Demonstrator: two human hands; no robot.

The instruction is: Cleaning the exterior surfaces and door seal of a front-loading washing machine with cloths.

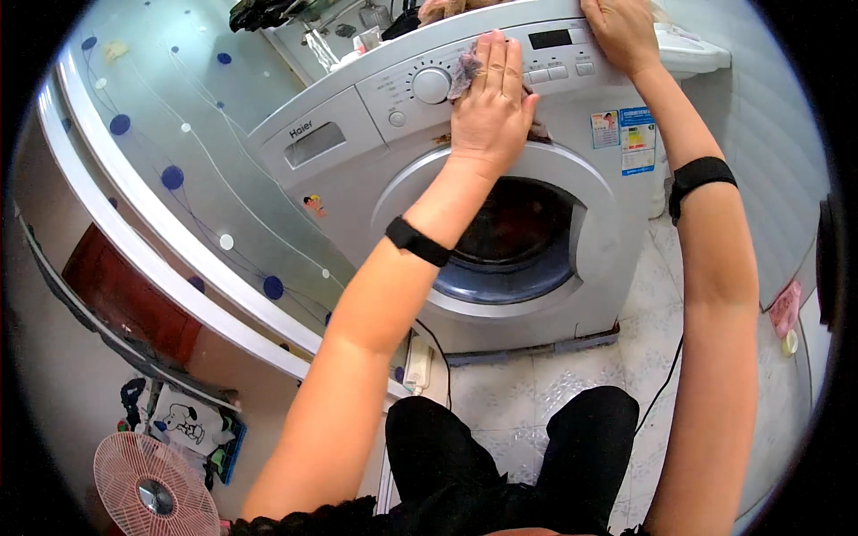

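On the washing machine's control panel, just right of its dial, the greyish cloth lies under my left hand, whose fingers are nearly straight, close together and laid flat over it rather than curled around. My right hand is at the washing machine's upper right edge (its fingertips are out of sight, so I cannot tell what they hold). I judge the cloth light, soft and limp, best held by pressing its bunched middle against the washing machine.
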